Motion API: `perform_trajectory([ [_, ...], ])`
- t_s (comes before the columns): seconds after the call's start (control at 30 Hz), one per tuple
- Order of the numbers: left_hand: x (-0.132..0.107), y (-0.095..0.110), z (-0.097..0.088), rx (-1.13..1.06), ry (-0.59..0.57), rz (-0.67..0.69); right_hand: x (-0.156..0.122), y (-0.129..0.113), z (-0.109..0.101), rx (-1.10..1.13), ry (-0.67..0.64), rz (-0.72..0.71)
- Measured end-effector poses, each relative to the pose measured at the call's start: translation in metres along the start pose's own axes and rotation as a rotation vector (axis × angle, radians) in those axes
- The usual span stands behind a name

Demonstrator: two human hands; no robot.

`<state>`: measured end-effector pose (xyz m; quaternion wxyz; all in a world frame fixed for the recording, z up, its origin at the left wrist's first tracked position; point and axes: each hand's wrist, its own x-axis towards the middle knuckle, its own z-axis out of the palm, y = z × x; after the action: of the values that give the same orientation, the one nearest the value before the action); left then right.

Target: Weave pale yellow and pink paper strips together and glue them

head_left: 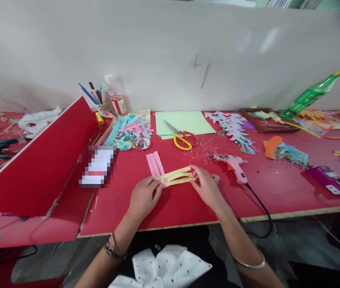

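Note:
Yellow paper strips [177, 176] lie across pink paper strips [154, 163] on the red table [176, 208]. My left hand [144, 196] is curled, its fingertips pinching the left ends of the yellow strips where they cross the pink ones. My right hand [207, 186] presses its fingers on the right ends of the yellow strips. A pink glue gun [232, 164] lies just right of my right hand, its black cord running off the table's front edge.
Red-and-yellow scissors [183, 138] rest on light green paper [183, 122]. A heap of cut paper strips [130, 130], a pen cup [99, 102] and a bottle [115, 96] stand behind. A red divider panel [37, 164] rises at left. A green bottle [312, 94] and purple device [328, 180] lie right.

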<state>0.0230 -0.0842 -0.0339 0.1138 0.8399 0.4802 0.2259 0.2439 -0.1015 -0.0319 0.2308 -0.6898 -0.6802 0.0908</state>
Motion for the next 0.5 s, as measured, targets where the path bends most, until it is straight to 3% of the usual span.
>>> perform_trajectory([
  [0.13,0.001,0.001,-0.001,-0.009,-0.008,-0.004,0.002,0.000,-0.002,0.040,-0.044,0.030],
  [0.3,0.001,0.000,-0.001,-0.023,-0.010,-0.012,0.008,0.006,-0.002,0.212,-0.092,-0.045],
  [0.5,0.001,0.001,-0.003,-0.059,-0.016,-0.026,0.010,0.011,-0.001,0.420,-0.038,-0.017],
])
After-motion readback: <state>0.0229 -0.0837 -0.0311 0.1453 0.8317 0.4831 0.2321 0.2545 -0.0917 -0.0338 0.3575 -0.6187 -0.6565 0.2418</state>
